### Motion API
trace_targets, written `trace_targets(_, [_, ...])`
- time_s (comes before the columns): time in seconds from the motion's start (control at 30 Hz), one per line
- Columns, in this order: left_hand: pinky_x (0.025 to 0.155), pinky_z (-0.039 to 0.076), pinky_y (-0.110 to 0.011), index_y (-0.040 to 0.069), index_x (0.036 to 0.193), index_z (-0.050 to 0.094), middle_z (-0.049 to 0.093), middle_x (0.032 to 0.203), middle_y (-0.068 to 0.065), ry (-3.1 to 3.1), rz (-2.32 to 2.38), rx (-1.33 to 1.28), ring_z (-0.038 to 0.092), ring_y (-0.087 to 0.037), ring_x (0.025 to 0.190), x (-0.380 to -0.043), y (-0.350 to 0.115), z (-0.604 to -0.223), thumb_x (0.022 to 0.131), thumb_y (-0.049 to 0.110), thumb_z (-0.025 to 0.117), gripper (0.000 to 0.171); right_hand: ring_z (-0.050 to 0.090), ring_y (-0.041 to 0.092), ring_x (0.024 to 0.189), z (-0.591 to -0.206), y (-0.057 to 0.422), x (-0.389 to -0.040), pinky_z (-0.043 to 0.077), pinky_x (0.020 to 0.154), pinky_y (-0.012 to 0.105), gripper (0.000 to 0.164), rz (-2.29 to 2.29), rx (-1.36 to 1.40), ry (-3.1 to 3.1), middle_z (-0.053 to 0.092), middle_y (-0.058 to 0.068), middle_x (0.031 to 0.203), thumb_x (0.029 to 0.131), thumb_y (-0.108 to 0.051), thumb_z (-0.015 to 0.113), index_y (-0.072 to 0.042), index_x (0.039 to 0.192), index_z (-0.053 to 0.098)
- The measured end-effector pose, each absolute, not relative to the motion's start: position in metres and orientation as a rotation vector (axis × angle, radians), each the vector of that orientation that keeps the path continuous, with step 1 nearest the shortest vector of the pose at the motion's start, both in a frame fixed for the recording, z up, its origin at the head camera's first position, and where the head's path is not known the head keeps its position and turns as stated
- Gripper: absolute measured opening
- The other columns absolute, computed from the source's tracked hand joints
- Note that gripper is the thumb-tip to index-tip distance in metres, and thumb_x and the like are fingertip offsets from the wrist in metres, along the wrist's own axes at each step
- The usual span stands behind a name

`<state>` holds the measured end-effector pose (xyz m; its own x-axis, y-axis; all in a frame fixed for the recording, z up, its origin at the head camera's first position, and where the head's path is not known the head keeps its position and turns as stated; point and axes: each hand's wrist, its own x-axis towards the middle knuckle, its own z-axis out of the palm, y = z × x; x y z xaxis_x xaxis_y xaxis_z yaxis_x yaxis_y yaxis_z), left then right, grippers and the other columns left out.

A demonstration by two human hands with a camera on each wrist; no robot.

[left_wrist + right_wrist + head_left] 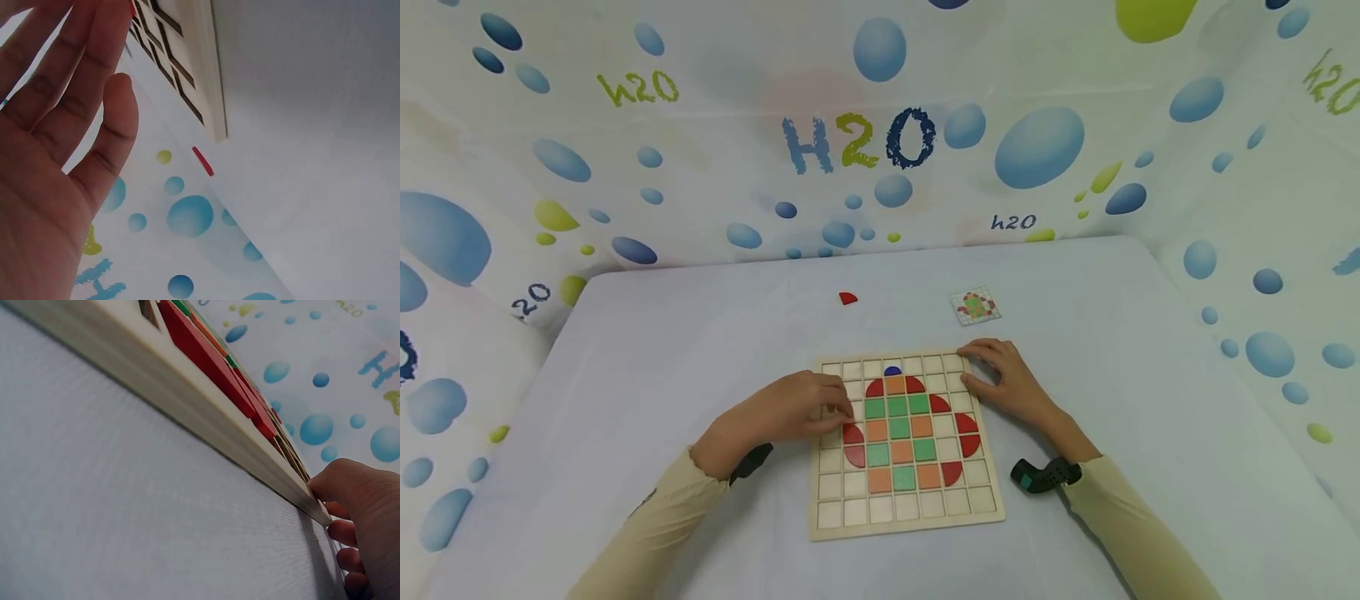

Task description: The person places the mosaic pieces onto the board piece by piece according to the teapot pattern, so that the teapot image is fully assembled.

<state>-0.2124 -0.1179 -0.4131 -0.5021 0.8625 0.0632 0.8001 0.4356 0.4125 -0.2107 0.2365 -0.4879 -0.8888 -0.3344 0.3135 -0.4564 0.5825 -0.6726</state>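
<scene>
A wooden grid board (906,529) lies on the table, filled in its middle with green and orange squares and red quarter-round pieces. One blue half-round piece (892,371) sits in its top row. My left hand (801,406) is over the board's left side, fingertips at a red quarter-round piece (853,434); in the left wrist view its fingers look fairly straight and a bit of red shows past a fingertip. My right hand (1011,383) grips the board's far right corner, its thumb (328,478) on the frame and its other fingers along the side.
One loose red quarter-round piece (847,297) lies beyond the board. To its right is a small pattern card (975,305) with a coloured grid picture. A white cloth with blue drops (880,50) hangs behind the table and at both sides.
</scene>
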Motion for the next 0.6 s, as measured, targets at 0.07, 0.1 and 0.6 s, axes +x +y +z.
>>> trace_targets(0.07, [0.076,0.052,-0.026,0.011,0.093,0.075,0.067,0.091,0.006,2.531,0.589,1.443,0.060,-0.005,0.079,-0.218,-0.119,-0.413,0.088,0.013,0.071,0.007,0.044,0.027,0.106,-0.488,0.237,-0.211,0.038,0.088,0.046,0.038,1.197,0.669,-2.658,0.056,0.015,0.128,0.086,-0.011,0.072,-0.006,0.123,0.064])
trace_targets(0.1, [0.077,0.052,-0.027,0.011,0.093,0.075,0.067,0.091,0.006,2.534,0.589,1.423,0.060,-0.005,0.079,-0.221,-0.120,-0.413,0.088,0.013,0.070,0.007,0.044,0.027,0.106,-0.488,0.237,-0.211,0.038,0.088,0.046,0.038,1.194,0.670,-2.657,0.056,0.015,0.128,0.086,-0.011,0.072,-0.006,0.123,0.064])
trace_targets(0.6, [0.081,0.052,-0.032,0.009,0.097,0.074,0.066,0.094,0.003,2.574,0.601,1.209,0.058,-0.011,0.084,-0.258,-0.118,-0.420,0.091,0.012,0.067,0.010,0.046,0.030,0.110,-0.486,0.237,-0.211,0.040,0.090,0.049,0.039,1.174,0.652,-2.686,0.056,0.016,0.129,0.087,-0.013,0.071,-0.006,0.125,0.064])
